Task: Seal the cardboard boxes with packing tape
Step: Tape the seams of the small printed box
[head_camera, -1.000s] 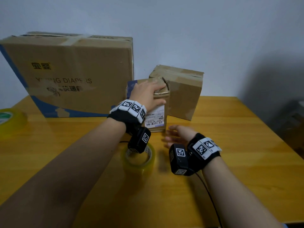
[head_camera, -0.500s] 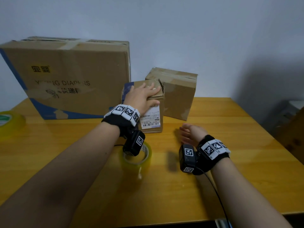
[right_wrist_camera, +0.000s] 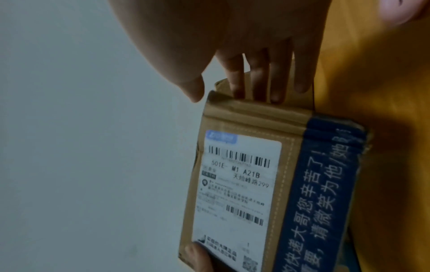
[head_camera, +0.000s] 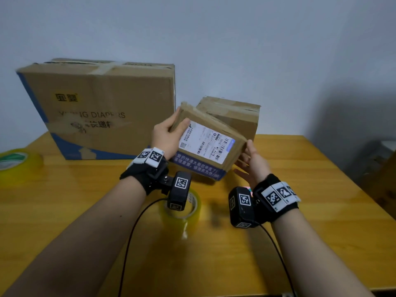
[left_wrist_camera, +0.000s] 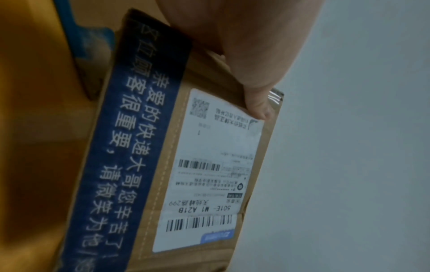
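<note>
Now both hands are holding the small cardboard box (head_camera: 209, 144) tilted above the table (head_camera: 310, 189), formerly resting there: left hand (head_camera: 167, 138) gripping one end, right hand (head_camera: 254, 166) supporting the other, white shipping label (head_camera: 206, 142) and blue band facing up.

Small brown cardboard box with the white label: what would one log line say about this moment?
small brown cardboard box with white shipping label: lifted, tilted | left hand: grips one end | right hand: fingers on other end | yellowish clear tape roll: on table

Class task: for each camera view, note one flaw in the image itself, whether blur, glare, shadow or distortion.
Head view: wide-angle bending at the large diaper box, dark shadow on the right wall. Left wrist view: dim, the table blurred, the label on the small box soft. Right wrist view: the barcodes smeared, fingers out of focus.
</note>
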